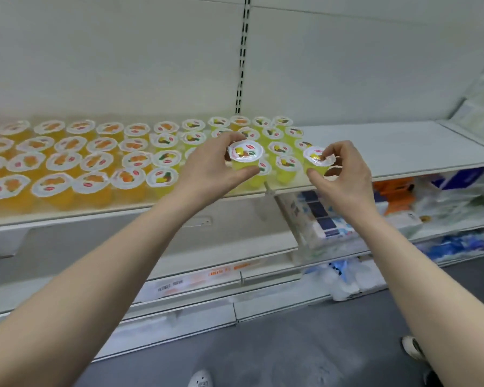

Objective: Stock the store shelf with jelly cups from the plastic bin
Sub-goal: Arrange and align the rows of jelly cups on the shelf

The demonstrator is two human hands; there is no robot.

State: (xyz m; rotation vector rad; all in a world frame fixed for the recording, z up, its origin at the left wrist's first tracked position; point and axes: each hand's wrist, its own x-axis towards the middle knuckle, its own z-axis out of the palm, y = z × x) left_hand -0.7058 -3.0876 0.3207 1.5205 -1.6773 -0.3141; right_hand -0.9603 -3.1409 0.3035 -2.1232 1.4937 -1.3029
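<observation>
Shelf point(389, 143) mostly filled, right end bare | L hand point(207, 166) clamped on yellow cup point(245, 156), R hand point(344, 177) on second cup point(316, 160) | bin unseen

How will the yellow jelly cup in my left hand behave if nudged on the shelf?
The yellow jelly cup looks narrower below its lid, so a nudge might tip it. Full of jelly, it is probably heavy for its size. The left hand pinches its sides, which seem stiff.

bare forearms point(101, 275), and white shoes point(201, 380) with small holes on top.
</observation>
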